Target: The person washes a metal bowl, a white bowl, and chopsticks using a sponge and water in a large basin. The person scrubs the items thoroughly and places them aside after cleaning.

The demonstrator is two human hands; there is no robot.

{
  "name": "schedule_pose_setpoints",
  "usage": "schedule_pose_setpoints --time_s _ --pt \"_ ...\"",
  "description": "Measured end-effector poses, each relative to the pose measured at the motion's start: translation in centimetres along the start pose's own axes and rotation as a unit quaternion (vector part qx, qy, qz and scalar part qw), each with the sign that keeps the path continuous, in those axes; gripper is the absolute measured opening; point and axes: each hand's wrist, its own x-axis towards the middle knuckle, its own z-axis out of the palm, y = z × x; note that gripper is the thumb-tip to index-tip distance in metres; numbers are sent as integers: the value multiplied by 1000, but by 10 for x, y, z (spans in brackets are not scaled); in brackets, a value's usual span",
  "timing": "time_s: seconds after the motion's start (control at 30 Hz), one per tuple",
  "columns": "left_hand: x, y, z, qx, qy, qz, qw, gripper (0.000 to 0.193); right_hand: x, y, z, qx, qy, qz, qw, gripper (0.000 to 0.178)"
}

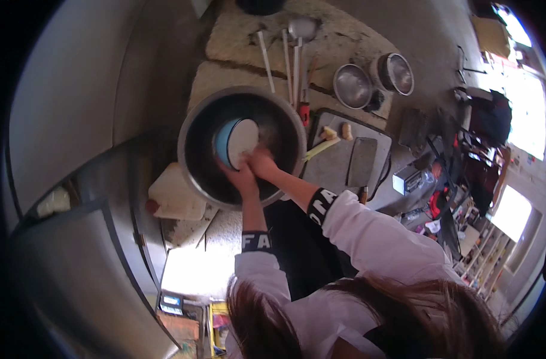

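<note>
The left hand [238, 176] has its fingers bent round the low edge of the blue bowl [238, 141], tipped inside the big metal tub [201, 157], likely so its white inside faces the right hand [262, 163], whose blurry fingers touch it, how open I can't tell.

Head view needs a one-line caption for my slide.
Left hand holds a tilted blue bowl, right hand at its rim, inside a metal basin.

Bowl [243, 139] in basin [200, 143], board [329, 170] right, cleaver [361, 161] on board
</note>
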Motion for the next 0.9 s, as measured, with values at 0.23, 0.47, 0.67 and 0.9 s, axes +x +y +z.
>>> schedule_pose_setpoints --time_s 0.23,0.47,0.67,0.9 --pt "-9 43 -34 241 -27 148 959 73 -2 -64 -96 -79 3 -99 992 50" --pt "-27 98 -43 378 -64 299 874 73 -35 -74 -152 -106 87 -293 946 50" --pt "-42 104 -59 346 -47 398 848 77 -58 -60 -146 1 116 -350 929 44" --pt "-62 80 -52 471 -95 306 822 90 -53 -18 -146 40 70 -359 930 38"
